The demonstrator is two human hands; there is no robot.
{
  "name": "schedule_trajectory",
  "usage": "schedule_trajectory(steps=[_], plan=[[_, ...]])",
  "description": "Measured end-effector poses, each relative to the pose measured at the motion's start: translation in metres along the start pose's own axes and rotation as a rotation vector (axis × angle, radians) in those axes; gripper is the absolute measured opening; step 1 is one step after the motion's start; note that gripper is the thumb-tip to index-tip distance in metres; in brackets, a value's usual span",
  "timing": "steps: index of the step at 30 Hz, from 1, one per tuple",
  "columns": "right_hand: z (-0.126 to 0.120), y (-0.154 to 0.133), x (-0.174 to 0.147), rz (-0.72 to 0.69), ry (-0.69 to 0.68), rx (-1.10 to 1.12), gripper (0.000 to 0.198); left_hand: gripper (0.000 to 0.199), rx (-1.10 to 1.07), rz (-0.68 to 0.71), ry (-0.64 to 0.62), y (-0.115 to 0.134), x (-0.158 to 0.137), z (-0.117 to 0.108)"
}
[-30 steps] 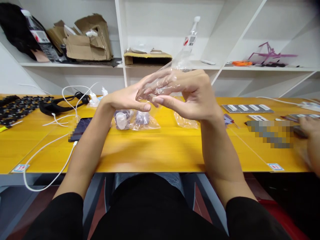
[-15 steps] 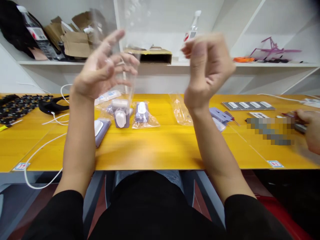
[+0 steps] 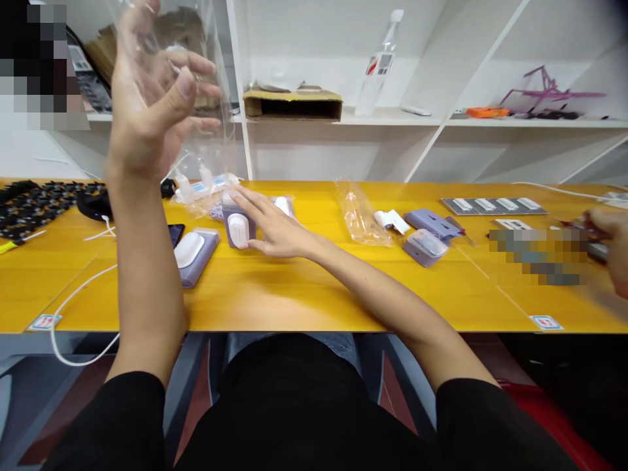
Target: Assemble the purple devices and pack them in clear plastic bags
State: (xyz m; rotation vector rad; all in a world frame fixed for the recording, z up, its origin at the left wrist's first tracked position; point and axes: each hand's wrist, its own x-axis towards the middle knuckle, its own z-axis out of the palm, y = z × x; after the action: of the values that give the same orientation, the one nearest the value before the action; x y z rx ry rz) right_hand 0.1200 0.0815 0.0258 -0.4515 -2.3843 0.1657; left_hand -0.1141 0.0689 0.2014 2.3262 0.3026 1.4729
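My left hand [image 3: 157, 111] is raised at the upper left, its fingers curved and apart, holding up a clear plastic bag [image 3: 220, 85] that hangs around them. Over the table my right hand [image 3: 279, 229] reaches left with fingers stretched out, at the right side of a grey-purple box [image 3: 226, 229] with a white oval piece on its front. Its fingertips overlap the box's top edge; whether they press on it I cannot tell. Partly hidden behind this hand is a bagged item with a white top [image 3: 283, 204]. Left of the box lies a flat grey-purple case [image 3: 206, 258] with a white oval piece.
A crumpled clear bag [image 3: 360, 216], a small lidded purple box [image 3: 426, 248] and a purple holder [image 3: 432, 224] lie to the right. Farther right are a grey tray [image 3: 495, 207] of white pieces and another person's hand [image 3: 615, 248]. A bottle [image 3: 380, 69] stands on the shelf.
My right hand has come down and left from its raised, closed pose to the grey-purple box, its fingers now stretched. My left hand has moved up and left with the clear bag.
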Motion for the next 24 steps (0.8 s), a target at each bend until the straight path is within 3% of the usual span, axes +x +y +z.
schedule_trajectory(steps=[4,9,12,15,19,24], plan=[[0.007,-0.002,-0.003,-0.018,0.068,-0.028,0.09,0.043,-0.018,-0.029,0.031,0.0,0.001,0.003],[0.007,0.0,0.0,0.021,0.212,-0.085,0.049,0.049,-0.056,-0.073,0.076,0.002,0.0,0.002],[0.006,-0.002,0.002,0.024,0.272,-0.092,0.037,0.052,-0.072,-0.098,0.103,0.002,0.0,0.002],[0.002,-0.008,0.002,0.048,0.247,-0.125,0.038,0.056,-0.077,-0.094,0.107,-0.002,0.002,0.002],[-0.005,-0.017,0.001,0.154,0.081,-0.117,0.055,0.061,-0.088,-0.051,0.094,-0.007,0.004,0.001],[-0.015,-0.023,0.003,0.173,0.015,0.09,0.06,0.063,-0.071,-0.108,0.126,-0.005,0.003,0.004]])
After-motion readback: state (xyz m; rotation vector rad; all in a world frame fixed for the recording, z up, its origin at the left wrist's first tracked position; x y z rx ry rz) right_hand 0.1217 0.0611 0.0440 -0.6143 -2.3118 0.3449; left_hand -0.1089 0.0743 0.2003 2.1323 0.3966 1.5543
